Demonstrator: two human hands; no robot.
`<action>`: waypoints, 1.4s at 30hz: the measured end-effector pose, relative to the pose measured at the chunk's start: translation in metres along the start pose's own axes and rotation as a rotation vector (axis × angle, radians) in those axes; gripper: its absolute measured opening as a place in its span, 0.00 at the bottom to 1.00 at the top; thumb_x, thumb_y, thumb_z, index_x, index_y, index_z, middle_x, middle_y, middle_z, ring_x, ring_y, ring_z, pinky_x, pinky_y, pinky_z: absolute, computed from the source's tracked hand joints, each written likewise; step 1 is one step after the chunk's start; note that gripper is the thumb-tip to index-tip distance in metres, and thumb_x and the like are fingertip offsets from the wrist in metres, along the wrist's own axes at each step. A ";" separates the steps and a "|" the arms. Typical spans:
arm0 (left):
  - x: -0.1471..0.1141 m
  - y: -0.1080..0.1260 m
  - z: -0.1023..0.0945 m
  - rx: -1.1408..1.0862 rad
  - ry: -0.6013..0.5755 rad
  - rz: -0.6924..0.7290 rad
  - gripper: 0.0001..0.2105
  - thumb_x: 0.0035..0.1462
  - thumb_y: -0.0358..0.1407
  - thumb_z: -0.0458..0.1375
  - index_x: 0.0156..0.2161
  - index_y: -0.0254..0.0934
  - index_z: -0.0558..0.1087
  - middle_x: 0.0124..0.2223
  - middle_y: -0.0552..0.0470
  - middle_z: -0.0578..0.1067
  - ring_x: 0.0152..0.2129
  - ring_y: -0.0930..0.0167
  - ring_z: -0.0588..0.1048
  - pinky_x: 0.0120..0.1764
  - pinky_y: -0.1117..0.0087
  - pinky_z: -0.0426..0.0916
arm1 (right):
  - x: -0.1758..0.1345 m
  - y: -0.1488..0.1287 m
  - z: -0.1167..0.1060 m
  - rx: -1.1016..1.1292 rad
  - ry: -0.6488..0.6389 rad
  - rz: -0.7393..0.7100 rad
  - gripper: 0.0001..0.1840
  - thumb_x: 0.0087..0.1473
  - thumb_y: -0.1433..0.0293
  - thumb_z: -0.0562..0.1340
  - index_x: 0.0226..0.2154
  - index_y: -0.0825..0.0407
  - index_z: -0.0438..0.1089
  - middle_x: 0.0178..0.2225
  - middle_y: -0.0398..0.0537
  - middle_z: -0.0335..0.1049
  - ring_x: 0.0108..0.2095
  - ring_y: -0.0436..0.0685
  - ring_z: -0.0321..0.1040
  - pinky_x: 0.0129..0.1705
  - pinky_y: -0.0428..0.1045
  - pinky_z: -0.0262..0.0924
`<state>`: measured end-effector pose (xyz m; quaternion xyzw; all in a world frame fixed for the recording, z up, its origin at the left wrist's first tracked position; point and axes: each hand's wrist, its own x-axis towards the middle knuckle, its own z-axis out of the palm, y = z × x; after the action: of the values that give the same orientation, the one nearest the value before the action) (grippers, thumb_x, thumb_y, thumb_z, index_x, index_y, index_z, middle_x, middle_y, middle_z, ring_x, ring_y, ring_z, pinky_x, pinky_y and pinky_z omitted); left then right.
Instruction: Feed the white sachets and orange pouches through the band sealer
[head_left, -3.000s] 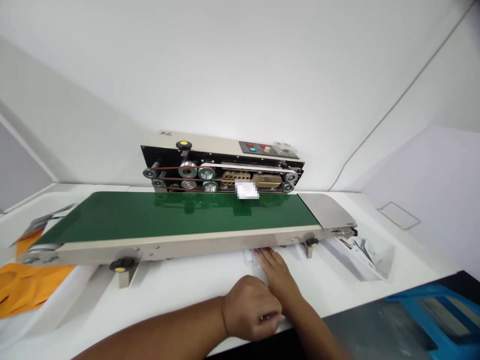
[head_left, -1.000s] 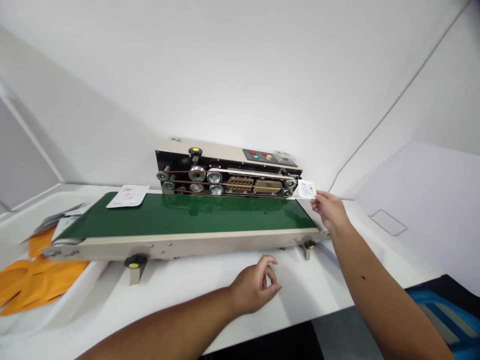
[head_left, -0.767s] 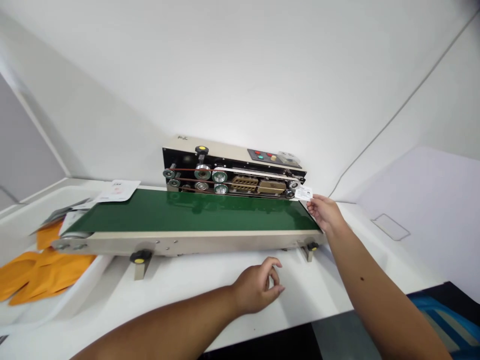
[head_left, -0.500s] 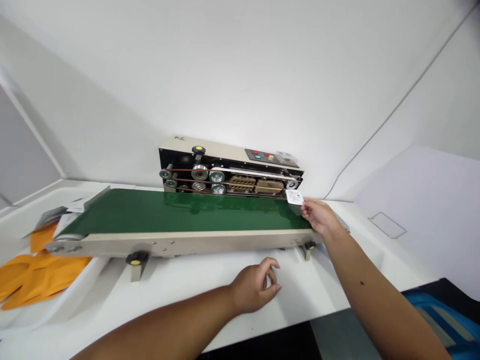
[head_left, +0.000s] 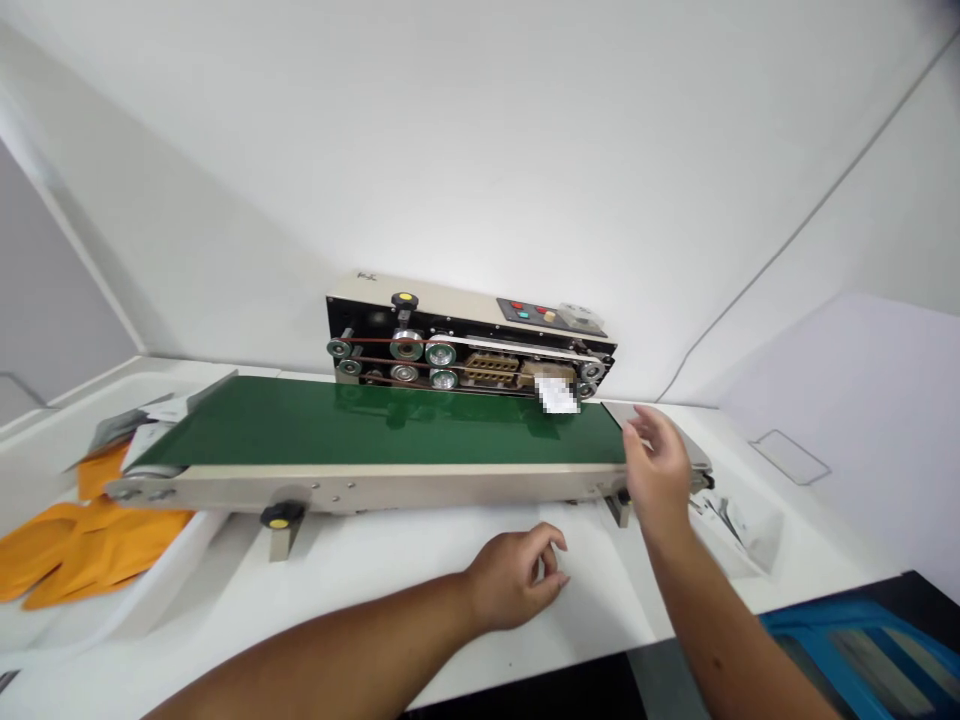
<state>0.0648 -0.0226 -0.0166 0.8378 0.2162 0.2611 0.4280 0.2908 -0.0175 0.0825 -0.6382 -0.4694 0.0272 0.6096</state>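
Observation:
A small white packet [head_left: 556, 396], its print blurred, sits at the right end of the band sealing machine [head_left: 472, 345], above the green conveyor belt [head_left: 390, 425]. My right hand [head_left: 658, 462] is apart from it, over the belt's right end, with loosely curled fingers and nothing in them. Below the conveyor's front rail [head_left: 435, 490], my left hand [head_left: 517, 578] rests by the white tabletop. Its fingers are bent, with a gap between thumb and forefinger, and it holds nothing.
At the left end, a white tray [head_left: 161, 590] contains orange pouches [head_left: 97, 555] and several white packets. A white bin [head_left: 769, 545] with packets stands at right. Blue plastic [head_left: 862, 640] shows at lower right, and a cable [head_left: 750, 270] runs down the wall.
My right hand has let go of the packet and drawn back to the right and down. The packet has shifted left along the sealer. My left hand looks nearly unchanged.

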 end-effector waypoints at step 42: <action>-0.011 -0.006 0.017 0.385 -0.368 0.346 0.04 0.57 0.40 0.64 0.38 0.47 0.78 0.26 0.62 0.79 0.25 0.72 0.78 0.26 0.73 0.62 | -0.087 0.076 0.095 -0.850 -0.857 -0.160 0.28 0.66 0.53 0.53 0.55 0.50 0.76 0.58 0.54 0.73 0.66 0.67 0.59 0.68 0.60 0.49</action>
<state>0.0662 -0.0363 -0.0326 0.9609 0.0348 0.1286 0.2426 0.2278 0.0124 -0.0497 -0.7207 -0.6892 0.0460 0.0585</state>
